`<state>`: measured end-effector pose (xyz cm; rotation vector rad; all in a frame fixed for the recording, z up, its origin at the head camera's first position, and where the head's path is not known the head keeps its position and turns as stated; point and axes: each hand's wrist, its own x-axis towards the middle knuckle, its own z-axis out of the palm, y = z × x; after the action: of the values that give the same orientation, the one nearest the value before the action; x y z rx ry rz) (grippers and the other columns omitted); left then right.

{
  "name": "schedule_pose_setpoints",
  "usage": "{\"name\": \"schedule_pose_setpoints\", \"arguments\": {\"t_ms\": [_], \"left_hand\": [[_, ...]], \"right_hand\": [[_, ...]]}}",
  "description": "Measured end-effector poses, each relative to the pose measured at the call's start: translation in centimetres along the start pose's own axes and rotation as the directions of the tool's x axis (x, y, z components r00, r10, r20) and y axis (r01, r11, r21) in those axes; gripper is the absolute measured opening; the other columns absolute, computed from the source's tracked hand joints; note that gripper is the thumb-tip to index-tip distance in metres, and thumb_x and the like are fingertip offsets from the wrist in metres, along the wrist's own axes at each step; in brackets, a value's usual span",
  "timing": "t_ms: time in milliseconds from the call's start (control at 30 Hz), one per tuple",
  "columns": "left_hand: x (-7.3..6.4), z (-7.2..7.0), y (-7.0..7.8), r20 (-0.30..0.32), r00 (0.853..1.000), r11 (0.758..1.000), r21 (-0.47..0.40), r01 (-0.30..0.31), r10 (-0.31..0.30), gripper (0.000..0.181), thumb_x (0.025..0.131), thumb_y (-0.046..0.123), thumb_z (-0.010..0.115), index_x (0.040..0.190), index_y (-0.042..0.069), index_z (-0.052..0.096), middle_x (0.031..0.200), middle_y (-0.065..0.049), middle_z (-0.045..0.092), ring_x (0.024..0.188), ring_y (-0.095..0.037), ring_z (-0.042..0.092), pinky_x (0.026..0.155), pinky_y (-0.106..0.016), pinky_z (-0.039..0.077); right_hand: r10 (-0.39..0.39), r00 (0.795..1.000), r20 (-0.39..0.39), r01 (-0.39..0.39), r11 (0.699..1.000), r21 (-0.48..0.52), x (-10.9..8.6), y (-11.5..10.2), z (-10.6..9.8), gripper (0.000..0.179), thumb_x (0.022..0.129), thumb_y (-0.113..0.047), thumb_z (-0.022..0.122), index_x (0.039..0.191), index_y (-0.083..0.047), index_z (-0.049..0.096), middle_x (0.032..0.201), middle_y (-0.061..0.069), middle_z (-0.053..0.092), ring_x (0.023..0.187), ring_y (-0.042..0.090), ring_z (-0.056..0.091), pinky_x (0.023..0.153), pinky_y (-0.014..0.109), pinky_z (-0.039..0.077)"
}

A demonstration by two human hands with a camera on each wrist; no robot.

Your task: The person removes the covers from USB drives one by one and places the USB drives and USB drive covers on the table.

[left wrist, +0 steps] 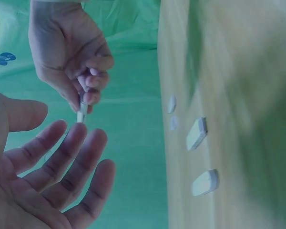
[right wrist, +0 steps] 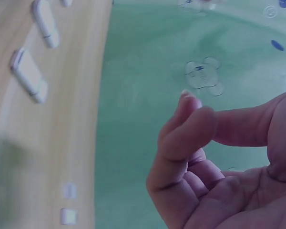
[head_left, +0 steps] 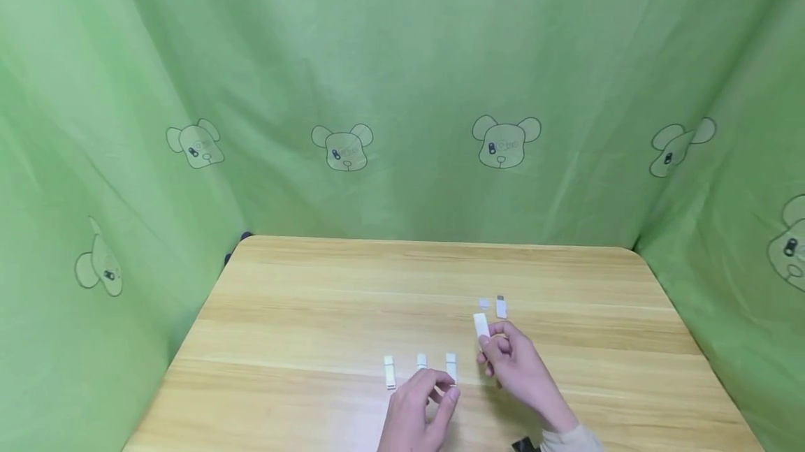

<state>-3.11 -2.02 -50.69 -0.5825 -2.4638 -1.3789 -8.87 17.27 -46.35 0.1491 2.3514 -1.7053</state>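
Observation:
My right hand (head_left: 512, 362) pinches a white USB stick (head_left: 481, 324) between thumb and fingers, above the table. In the right wrist view the fingers hide that stick. My left hand (head_left: 420, 410) is over the near part of the table, its fingers loosely bent and holding nothing. Just beyond it lie a left USB stick (head_left: 390, 372), a middle one (head_left: 422, 361) partly hidden by the hand, and a right one (head_left: 451, 366) close to the fingertips. Farther back, an uncapped USB stick (head_left: 501, 307) lies beside a small white cap (head_left: 483, 303).
The wooden table (head_left: 302, 298) has its far edge against a green curtain (head_left: 402, 75) with bear-head prints, which also hangs at both sides. Near the right wrist, a small black object (head_left: 524, 445) shows at the bottom of the head view.

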Motion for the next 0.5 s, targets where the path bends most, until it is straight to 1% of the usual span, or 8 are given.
{"name": "schedule_pose_setpoints", "arguments": {"t_ms": [100, 233, 367, 467, 500], "left_hand": [[0.6, -0.3, 0.4, -0.017, 1.000, 1.000, -0.004, 0.025, -0.025, 0.015, 0.102, 0.025, 0.059, 0.106, 0.013, 0.068, 0.096, 0.003, 0.073, 0.083, 0.002, 0.063, 0.071, -0.020, 0.055], [1.4, -0.6, 0.8, -0.017, 0.998, 0.998, -0.012, 0.055, -0.055, 0.017, 0.104, 0.028, 0.057, 0.107, 0.016, 0.068, 0.097, 0.004, 0.072, 0.084, 0.004, 0.062, 0.073, -0.019, 0.054], [1.9, -0.8, 1.2, -0.021, 0.997, 0.997, -0.024, 0.074, -0.075, 0.020, 0.105, 0.031, 0.055, 0.107, 0.016, 0.068, 0.097, 0.006, 0.072, 0.084, 0.004, 0.062, 0.073, -0.019, 0.052], [2.2, -0.9, 1.5, -0.016, 0.995, 0.993, -0.067, 0.099, -0.100, 0.023, 0.106, 0.032, 0.053, 0.110, 0.015, 0.067, 0.099, 0.005, 0.072, 0.084, 0.004, 0.061, 0.072, -0.018, 0.051], [2.3, -0.9, 1.6, -0.013, 0.994, 0.990, -0.092, 0.110, -0.112, 0.024, 0.106, 0.032, 0.052, 0.112, 0.014, 0.067, 0.100, 0.004, 0.071, 0.085, 0.004, 0.060, 0.073, -0.018, 0.051]], "right_hand": [[-0.029, 1.000, 0.007, 0.028, 1.000, 0.010, -0.8, -0.8, 0.0, 0.022, 0.105, -0.014, 0.053, 0.121, 0.000, 0.052, 0.086, 0.011, 0.068, 0.065, 0.015, 0.059, 0.050, 0.026, 0.049], [-0.058, 0.998, 0.023, 0.057, 0.998, 0.016, -1.8, -1.8, 0.1, 0.021, 0.104, -0.015, 0.055, 0.119, 0.000, 0.054, 0.084, 0.010, 0.068, 0.065, 0.016, 0.060, 0.050, 0.023, 0.048], [-0.064, 0.997, 0.042, 0.063, 0.998, 0.022, -2.8, -2.5, 0.2, 0.022, 0.102, -0.016, 0.058, 0.118, -0.001, 0.055, 0.085, 0.011, 0.069, 0.067, 0.016, 0.061, 0.050, 0.022, 0.048], [-0.088, 0.993, 0.081, 0.087, 0.996, 0.019, -3.5, -2.6, 0.4, 0.025, 0.102, -0.020, 0.060, 0.118, -0.001, 0.055, 0.085, 0.011, 0.069, 0.067, 0.014, 0.061, 0.051, 0.022, 0.049], [-0.109, 0.989, 0.102, 0.108, 0.994, 0.018, -3.7, -2.6, 0.5, 0.027, 0.102, -0.021, 0.060, 0.118, 0.000, 0.054, 0.085, 0.010, 0.069, 0.067, 0.013, 0.061, 0.051, 0.022, 0.049]]}}
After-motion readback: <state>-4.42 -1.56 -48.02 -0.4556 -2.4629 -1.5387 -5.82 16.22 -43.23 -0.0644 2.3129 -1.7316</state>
